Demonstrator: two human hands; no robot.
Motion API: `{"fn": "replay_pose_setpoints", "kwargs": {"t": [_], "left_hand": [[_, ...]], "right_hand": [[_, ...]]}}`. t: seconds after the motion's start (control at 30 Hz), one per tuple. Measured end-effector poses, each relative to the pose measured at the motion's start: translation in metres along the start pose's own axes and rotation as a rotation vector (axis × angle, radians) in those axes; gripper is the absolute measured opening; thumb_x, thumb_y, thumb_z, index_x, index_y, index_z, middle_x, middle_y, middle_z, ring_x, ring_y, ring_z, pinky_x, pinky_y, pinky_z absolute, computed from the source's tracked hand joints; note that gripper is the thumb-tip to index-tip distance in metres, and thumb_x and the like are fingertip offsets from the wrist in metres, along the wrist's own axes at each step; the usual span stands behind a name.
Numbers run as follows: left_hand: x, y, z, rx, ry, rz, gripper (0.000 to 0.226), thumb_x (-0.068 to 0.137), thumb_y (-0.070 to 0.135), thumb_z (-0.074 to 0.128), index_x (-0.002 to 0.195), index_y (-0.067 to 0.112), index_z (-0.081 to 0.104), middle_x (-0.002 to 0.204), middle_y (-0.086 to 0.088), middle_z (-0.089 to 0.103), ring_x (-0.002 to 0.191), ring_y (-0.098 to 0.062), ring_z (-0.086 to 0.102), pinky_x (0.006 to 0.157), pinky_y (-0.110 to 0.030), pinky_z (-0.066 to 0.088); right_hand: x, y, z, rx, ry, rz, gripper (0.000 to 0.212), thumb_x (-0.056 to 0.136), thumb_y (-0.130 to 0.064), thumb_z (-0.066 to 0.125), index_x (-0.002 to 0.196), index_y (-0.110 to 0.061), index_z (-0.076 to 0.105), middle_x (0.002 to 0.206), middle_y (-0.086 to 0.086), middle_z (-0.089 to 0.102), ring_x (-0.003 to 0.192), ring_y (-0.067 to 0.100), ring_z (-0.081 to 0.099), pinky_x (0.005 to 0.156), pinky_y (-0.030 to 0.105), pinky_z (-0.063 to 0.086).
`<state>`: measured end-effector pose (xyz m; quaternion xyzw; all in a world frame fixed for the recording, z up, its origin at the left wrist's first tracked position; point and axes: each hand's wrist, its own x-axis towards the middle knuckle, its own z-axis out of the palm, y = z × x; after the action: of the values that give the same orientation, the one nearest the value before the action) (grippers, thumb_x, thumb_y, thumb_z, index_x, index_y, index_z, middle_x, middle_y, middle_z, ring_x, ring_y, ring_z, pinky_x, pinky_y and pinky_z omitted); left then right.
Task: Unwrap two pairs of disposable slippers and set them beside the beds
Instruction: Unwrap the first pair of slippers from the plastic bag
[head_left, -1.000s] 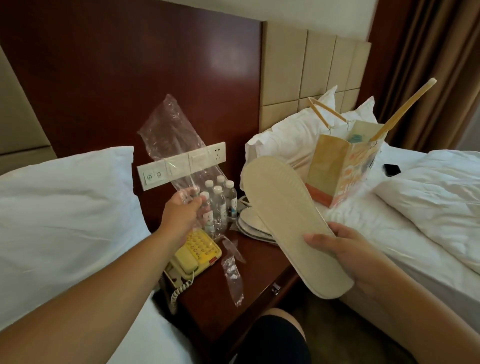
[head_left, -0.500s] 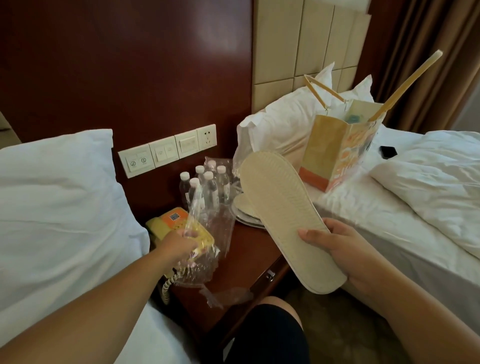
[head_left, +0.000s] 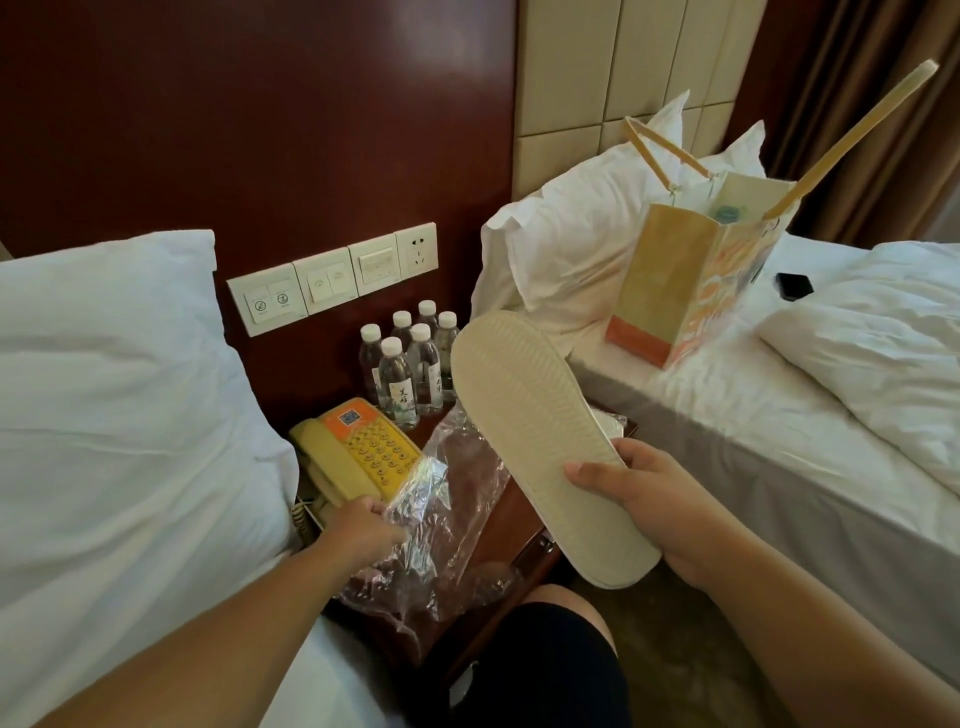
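Right of the yellow phone (head_left: 358, 457), the right hand (head_left: 670, 514) is pinching the light, floppy slipper (head_left: 540, 441) heel; the left hand (head_left: 363, 530) is gripping the slick wrapper (head_left: 447, 499).

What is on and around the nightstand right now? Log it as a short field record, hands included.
left hand: grip on the clear plastic wrapper, low over the nightstand
right hand: grip on a slipper, sole facing the camera
phone: yellow, on the nightstand beside the wrapper
water bottles: six, upright, behind the phone
paper bag: upright on the right bed, handles raised
left pillow: white, beside the phone
slippers on floor: none visible
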<state>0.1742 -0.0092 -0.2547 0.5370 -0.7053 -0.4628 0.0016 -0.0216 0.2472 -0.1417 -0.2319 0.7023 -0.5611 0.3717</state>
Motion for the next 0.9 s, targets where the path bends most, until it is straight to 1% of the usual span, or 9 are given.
{"fn": "replay_pose_setpoints", "kwargs": {"t": [0.17, 0.23, 0.3, 0.4, 0.47, 0.53, 0.63, 0.8, 0.9], "left_hand": [[-0.008, 0.003, -0.007, 0.346, 0.250, 0.149, 0.086, 0.067, 0.045, 0.075, 0.139, 0.018, 0.037, 0.125, -0.008, 0.051, 0.103, -0.026, 0.055, 0.081, -0.040, 0.053], [-0.016, 0.014, -0.011, 0.452, 0.420, 0.277, 0.078, 0.072, 0.050, 0.072, 0.138, 0.023, 0.040, 0.127, -0.008, 0.049, 0.113, -0.029, 0.050, 0.088, -0.044, 0.050], [-0.028, 0.033, -0.014, 0.335, 0.476, 0.461, 0.058, 0.081, 0.045, 0.069, 0.132, 0.028, 0.048, 0.123, -0.003, 0.052, 0.111, -0.024, 0.052, 0.086, -0.041, 0.050], [-0.058, 0.068, -0.015, -0.042, 0.300, 0.662, 0.030, 0.084, 0.046, 0.067, 0.111, 0.042, 0.055, 0.101, 0.014, 0.059, 0.081, -0.005, 0.060, 0.060, -0.017, 0.048], [-0.080, 0.087, -0.011, -0.200, 0.133, 0.699, 0.032, 0.076, 0.062, 0.065, 0.104, 0.053, 0.054, 0.095, 0.020, 0.062, 0.076, 0.000, 0.063, 0.056, -0.012, 0.049], [-0.095, 0.098, -0.004, -0.297, -0.047, 0.648, 0.061, 0.063, 0.079, 0.065, 0.116, 0.055, 0.049, 0.105, 0.027, 0.061, 0.091, 0.003, 0.065, 0.071, -0.019, 0.055], [-0.100, 0.105, 0.006, -0.508, -0.221, 0.557, 0.094, 0.057, 0.074, 0.076, 0.138, 0.041, 0.039, 0.125, 0.012, 0.063, 0.104, -0.014, 0.068, 0.084, -0.039, 0.058], [-0.096, 0.097, -0.004, -0.679, -0.195, 0.548, 0.072, 0.059, 0.053, 0.086, 0.123, 0.037, 0.059, 0.106, 0.006, 0.074, 0.090, -0.021, 0.074, 0.067, -0.038, 0.060], [-0.085, 0.082, -0.018, -0.695, -0.230, 0.552, 0.063, 0.063, 0.043, 0.087, 0.120, 0.034, 0.063, 0.111, 0.003, 0.073, 0.095, -0.023, 0.073, 0.069, -0.039, 0.059]], "right_hand": [[0.002, 0.002, 0.014, -0.020, 0.001, 0.012, 0.051, 0.068, -0.044, 0.086, 0.111, -0.026, 0.066, 0.094, -0.003, 0.079, 0.080, 0.019, 0.077, 0.062, 0.033, 0.060], [0.002, 0.000, 0.021, -0.023, 0.024, 0.010, 0.050, 0.068, -0.043, 0.086, 0.110, -0.025, 0.065, 0.090, -0.005, 0.079, 0.075, 0.016, 0.077, 0.055, 0.027, 0.059], [0.003, -0.002, 0.028, -0.055, 0.072, 0.001, 0.046, 0.070, -0.044, 0.085, 0.106, -0.027, 0.063, 0.091, -0.005, 0.078, 0.074, 0.015, 0.077, 0.054, 0.027, 0.058], [0.004, -0.007, 0.040, -0.166, 0.169, -0.046, 0.041, 0.075, -0.047, 0.080, 0.105, -0.032, 0.057, 0.098, -0.009, 0.072, 0.084, 0.015, 0.072, 0.061, 0.031, 0.058], [0.003, -0.011, 0.050, -0.235, 0.208, -0.093, 0.042, 0.078, -0.046, 0.078, 0.109, -0.032, 0.052, 0.100, -0.010, 0.068, 0.086, 0.013, 0.069, 0.062, 0.029, 0.056], [0.000, -0.015, 0.061, -0.251, 0.212, -0.166, 0.044, 0.079, -0.041, 0.079, 0.110, -0.033, 0.050, 0.099, -0.010, 0.066, 0.078, 0.009, 0.070, 0.058, 0.027, 0.059], [-0.008, -0.021, 0.074, -0.251, 0.109, -0.254, 0.053, 0.071, -0.034, 0.085, 0.110, -0.034, 0.049, 0.103, -0.009, 0.065, 0.079, 0.005, 0.072, 0.060, 0.022, 0.061], [-0.013, -0.027, 0.084, -0.160, -0.062, -0.208, 0.072, 0.063, -0.033, 0.090, 0.120, -0.036, 0.046, 0.123, -0.010, 0.062, 0.107, 0.016, 0.067, 0.088, 0.041, 0.060], [-0.002, -0.022, 0.085, 0.077, -0.114, -0.101, 0.062, 0.080, -0.005, 0.081, 0.127, -0.030, 0.048, 0.123, -0.004, 0.068, 0.109, 0.022, 0.068, 0.092, 0.048, 0.058]]}}
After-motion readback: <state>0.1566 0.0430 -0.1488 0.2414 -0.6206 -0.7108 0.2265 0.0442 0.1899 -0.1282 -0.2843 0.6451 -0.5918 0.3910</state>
